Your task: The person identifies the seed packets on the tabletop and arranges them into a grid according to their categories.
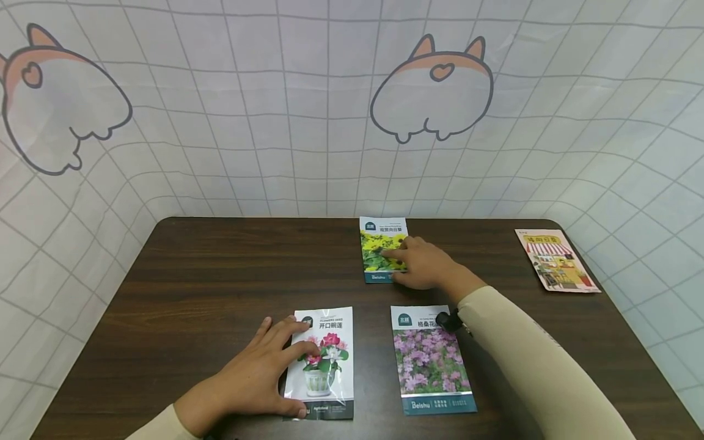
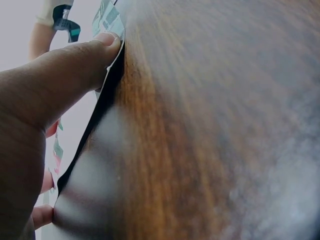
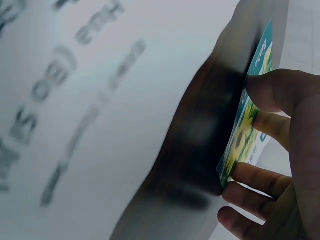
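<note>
Flat yellow-flowered rectangular packet (image 1: pixel 375 247), white at the top and teal at the foot, lies at the far side of the dark brown wood-grain table (image 1: pixel 220 275), its top reaching the back rim. Bare right hand (image 1: pixel 423 266) touches it, index finger straight across the flowers, thumb near the lower edge, the other fingers spread along its side; I cannot tell whether any tip is underneath. Bare left hand (image 1: pixel 255 376) spreads wide over the glossy white packet with the potted pink flowers (image 1: pixel 332 370), thumb at its lower left corner.

A forward push could slide the far packet over the rim, since little tabletop remains behind it. The black wrist device (image 1: pixel 447 321) overlaps the top of the purple-flowered teal-banded packet (image 1: pixel 431 360), so a low forearm could drag that one askew. Uneven pressure from the left thumb may bend or skid the thin white packet.

Brown surface shows widest to the left; between the two near packets runs only a narrow strip. At the right, the pink packet with a striped awning (image 1: pixel 558 263) sits close to the side edge, leaving scant margin outward.
</note>
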Demonstrator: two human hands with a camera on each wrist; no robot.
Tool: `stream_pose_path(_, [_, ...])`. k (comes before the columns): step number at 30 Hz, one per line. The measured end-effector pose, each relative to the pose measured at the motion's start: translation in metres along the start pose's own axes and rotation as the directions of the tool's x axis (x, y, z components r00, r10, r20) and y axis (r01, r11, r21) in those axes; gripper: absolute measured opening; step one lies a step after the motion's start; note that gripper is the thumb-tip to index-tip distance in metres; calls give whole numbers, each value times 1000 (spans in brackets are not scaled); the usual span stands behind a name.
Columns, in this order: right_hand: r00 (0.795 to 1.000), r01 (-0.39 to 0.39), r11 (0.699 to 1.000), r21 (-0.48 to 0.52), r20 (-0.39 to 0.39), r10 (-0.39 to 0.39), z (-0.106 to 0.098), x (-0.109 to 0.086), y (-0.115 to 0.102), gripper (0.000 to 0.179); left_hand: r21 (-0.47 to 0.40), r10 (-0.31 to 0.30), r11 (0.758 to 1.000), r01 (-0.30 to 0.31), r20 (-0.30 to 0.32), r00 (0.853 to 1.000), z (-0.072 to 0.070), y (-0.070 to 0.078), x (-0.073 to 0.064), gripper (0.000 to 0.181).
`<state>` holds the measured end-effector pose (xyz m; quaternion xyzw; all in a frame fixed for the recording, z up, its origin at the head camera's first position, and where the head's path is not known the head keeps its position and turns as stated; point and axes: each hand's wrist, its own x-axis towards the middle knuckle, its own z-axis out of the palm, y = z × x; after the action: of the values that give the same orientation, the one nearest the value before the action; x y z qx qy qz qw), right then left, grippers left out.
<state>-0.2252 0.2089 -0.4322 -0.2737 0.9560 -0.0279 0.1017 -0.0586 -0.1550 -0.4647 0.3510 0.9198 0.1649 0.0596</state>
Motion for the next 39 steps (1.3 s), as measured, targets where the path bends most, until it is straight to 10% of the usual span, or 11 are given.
stream_pose_path(39, [999,40,996,-74,37,-37,1,40,-47,62,-18,0,1000,0,-1,1000,0,0,0,89])
